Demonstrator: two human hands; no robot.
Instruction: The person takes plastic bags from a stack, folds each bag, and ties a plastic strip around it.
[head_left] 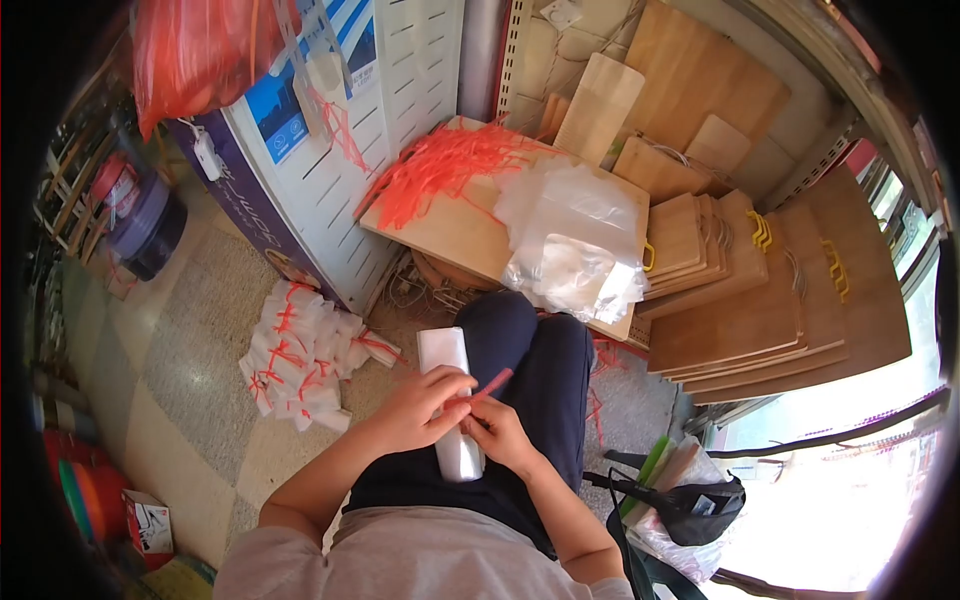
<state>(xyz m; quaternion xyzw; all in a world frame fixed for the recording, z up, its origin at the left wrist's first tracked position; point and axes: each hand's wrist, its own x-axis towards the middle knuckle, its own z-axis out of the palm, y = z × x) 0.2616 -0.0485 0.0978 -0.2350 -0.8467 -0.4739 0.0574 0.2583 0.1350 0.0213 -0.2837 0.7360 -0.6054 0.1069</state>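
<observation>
Across my lap lies a folded bundle of clear plastic bags (443, 349), long and flat. Above its middle, my left hand (425, 408) is closed, fingers bent over the bundle and pinching at a red plastic strip (494, 383). My right hand (500, 435) is closed too, thumb and fingers pinching the strip beside the bundle's right edge. One end of the strip sticks out up and to the right; the part between my fingers is hidden. Ahead of my knees, loose red strips (440, 180) and a stack of flat clear bags (575, 235) lie on a wooden board (480, 250).
Several white bundles tied in red (300, 350) are heaped on the floor to the left. Wooden cutting boards (740, 290) lean at the right. A white perforated panel (340, 190) stands ahead left. A black bag (705, 505) sits at my right.
</observation>
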